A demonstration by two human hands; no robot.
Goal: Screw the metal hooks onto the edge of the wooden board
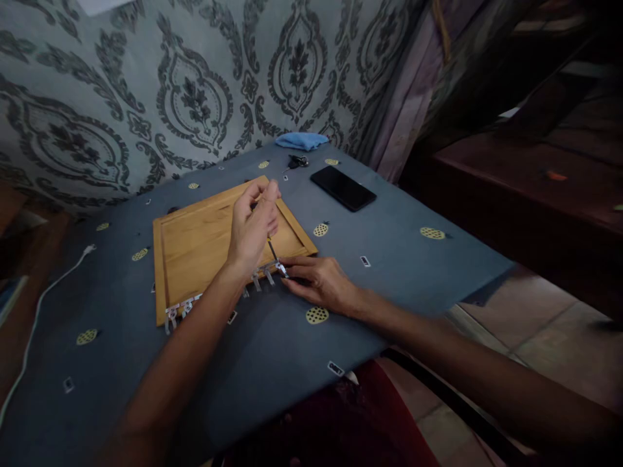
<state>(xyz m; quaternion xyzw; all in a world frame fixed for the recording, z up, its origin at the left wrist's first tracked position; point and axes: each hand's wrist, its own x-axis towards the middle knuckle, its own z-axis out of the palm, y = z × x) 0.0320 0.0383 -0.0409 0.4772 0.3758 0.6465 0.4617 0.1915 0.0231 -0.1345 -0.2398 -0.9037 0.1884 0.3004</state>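
Observation:
A framed wooden panel (199, 246) lies on the cloth-covered table, with a row of small metal hooks (269, 277) along its near edge. My left hand (254, 224) is closed around a screwdriver (272, 249) above the panel's right half. Its handle is mostly hidden in my fingers, and the thin shaft slants down to the hook nearest the right corner. My right hand (324, 282) rests beside that corner, thumb and fingers pinching this metal hook (281, 268). Further left, another metal hook (171, 316) shows near my left forearm, which covers part of the row.
A black phone (343, 188), keys (298, 161) and a folded blue cloth (302, 141) lie beyond the panel. A white cable (48, 288) runs along the left side. Patterned wallpaper (195, 97) rises behind the table (389, 259), whose right edge drops toward a tiled floor (549, 331).

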